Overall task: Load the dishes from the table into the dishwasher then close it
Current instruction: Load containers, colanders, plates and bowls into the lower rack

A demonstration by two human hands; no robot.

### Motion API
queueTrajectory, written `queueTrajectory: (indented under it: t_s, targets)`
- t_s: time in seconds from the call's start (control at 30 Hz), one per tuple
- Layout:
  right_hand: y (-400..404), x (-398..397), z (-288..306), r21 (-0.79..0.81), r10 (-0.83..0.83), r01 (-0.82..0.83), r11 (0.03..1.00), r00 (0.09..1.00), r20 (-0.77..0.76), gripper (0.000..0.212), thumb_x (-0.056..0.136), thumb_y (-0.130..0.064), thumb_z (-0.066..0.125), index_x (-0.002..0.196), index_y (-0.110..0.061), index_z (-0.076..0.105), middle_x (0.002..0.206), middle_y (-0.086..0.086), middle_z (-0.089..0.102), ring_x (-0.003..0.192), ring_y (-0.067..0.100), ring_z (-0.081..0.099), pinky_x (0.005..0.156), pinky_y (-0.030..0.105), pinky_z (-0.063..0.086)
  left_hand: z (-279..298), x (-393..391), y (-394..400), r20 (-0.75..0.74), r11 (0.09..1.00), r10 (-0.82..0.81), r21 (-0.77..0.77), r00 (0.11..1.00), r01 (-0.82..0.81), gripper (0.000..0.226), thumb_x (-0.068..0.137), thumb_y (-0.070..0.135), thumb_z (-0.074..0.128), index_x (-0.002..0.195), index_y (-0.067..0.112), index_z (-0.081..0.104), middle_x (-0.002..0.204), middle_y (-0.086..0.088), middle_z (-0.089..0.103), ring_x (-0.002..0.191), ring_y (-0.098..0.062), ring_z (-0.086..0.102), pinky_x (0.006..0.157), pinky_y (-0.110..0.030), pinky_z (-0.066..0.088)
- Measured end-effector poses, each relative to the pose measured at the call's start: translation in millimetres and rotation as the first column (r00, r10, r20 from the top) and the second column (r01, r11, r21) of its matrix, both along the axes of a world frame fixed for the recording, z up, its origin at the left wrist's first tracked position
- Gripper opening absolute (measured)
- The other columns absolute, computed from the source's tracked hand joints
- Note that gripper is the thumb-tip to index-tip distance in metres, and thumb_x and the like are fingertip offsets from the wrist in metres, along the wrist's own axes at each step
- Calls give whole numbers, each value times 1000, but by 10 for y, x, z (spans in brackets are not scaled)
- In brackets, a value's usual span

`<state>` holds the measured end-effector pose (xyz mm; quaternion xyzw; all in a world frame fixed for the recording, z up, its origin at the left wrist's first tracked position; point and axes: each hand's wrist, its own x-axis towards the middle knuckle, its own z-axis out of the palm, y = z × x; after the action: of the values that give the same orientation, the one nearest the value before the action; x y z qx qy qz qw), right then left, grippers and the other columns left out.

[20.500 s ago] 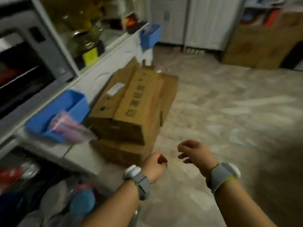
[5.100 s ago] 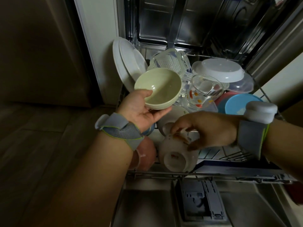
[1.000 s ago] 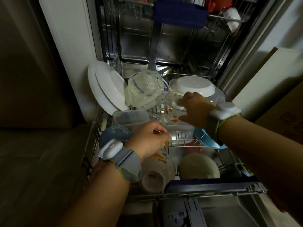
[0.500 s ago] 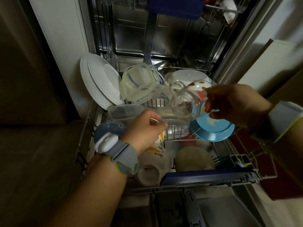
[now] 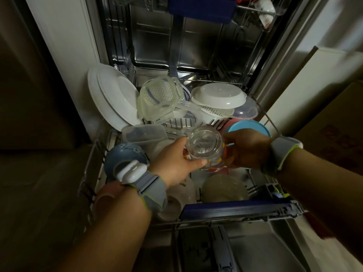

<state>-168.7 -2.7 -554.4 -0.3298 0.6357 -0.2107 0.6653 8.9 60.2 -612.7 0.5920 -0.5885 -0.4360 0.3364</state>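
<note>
A clear drinking glass (image 5: 203,143) with coloured spots is held base-up over the middle of the pulled-out lower rack (image 5: 235,212) of the open dishwasher. My left hand (image 5: 174,162) grips its left side and my right hand (image 5: 245,148) holds its right side. The rack carries two white plates (image 5: 112,97) standing at the left, clear plastic containers (image 5: 157,99), a white lid (image 5: 218,95), a blue plate (image 5: 249,126), a blue bowl (image 5: 121,154), a green bowl (image 5: 224,188) upside down and a white cup (image 5: 176,201).
The dishwasher door (image 5: 245,250) lies open below the rack. The upper rack (image 5: 255,10) is above, with a blue piece at its front. A cardboard box (image 5: 337,130) stands at the right, a cabinet wall (image 5: 64,46) at the left.
The glass has come down and toward me, turning base-up. My left hand rose from the rack and took hold of the glass alongside my right hand.
</note>
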Motion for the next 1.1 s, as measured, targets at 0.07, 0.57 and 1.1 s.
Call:
queueTrajectory:
  t_s: [0.07,0.57,1.1]
  targets:
    - [50,26,17,-39,30,-30,999,999,-15,51,97,-44,45,125,-2,54,99,28,59,90,36,60,84,29,42,6,-37,-7,58,1000,6,-30,998,-5,46,82,34,72,123,22,54,115,6,66,107,-11,61,96,-36,48]
    - [27,53,-252,-161,416,-591,790,711,-567,86,47,-63,85,114,-17,59,107,7,68,95,25,67,79,46,59,-17,-244,16,287,996,-11,-86,958,38,37,92,11,56,128,17,56,122,-4,62,113,-21,57,96,-29,44]
    - [-185,85,166,-24,390,-889,458,224,-893,75,64,-40,82,130,-27,50,124,-4,54,104,15,51,79,25,45,-8,30,-28,341,996,30,-86,940,-1,22,86,10,65,107,17,69,104,-1,69,99,-15,62,85,-19,45]
